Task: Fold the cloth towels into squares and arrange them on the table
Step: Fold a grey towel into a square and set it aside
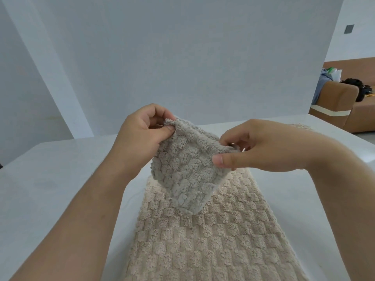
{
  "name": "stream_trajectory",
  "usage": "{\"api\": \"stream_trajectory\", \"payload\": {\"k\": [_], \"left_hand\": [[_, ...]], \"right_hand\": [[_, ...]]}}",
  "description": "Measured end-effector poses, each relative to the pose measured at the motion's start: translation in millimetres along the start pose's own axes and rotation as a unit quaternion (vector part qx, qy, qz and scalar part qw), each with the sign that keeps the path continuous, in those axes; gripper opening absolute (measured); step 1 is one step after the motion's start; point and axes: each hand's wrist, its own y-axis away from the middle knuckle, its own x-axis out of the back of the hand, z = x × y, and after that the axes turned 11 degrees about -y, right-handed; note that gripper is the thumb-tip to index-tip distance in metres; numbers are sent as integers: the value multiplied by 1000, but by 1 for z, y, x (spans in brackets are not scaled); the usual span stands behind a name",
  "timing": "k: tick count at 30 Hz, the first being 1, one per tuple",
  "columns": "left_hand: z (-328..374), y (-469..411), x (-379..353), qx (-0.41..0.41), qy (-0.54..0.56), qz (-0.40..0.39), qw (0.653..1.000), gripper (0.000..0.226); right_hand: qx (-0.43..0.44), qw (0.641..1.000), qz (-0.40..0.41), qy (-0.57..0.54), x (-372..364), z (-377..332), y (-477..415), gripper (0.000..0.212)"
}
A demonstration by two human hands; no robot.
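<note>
A small grey fluffy towel hangs in the air above the table, folded over on itself. My left hand pinches its upper left corner between thumb and fingers. My right hand pinches the upper right corner. Below it a larger beige towel lies flat on the white table, running from the near edge toward the middle. Another bit of beige cloth shows behind my right wrist, mostly hidden.
A white wall panel stands upright at the table's far edge. A brown sofa with bags and clothes on it sits at the far right, beyond the table.
</note>
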Motion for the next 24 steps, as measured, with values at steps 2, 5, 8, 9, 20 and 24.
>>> {"api": "stream_trajectory", "payload": {"k": [2, 5, 8, 9, 20, 24], "left_hand": [[2, 0, 1, -3, 17, -1, 1000, 22], [3, 0, 1, 0, 34, -8, 999, 22], [-1, -3, 3, 11, 52, 0, 999, 23], [-2, -4, 4, 17, 56, 0, 998, 23], [-12, -7, -8, 63, 53, 2, 997, 29], [-13, -8, -9, 75, 64, 11, 995, 31]], "right_hand": [[-22, 999, 27, 0, 0, 0, -1, 41], [-33, 998, 44, -7, 0, -1, 0, 46], [-22, 998, 49, -18, 2, -5, 3, 60], [-18, 998, 49, -19, 3, -6, 4, 61], [-18, 995, 65, -71, 9, 0, 2, 59], [-55, 993, 71, -75, 10, 5, 1, 40]]}}
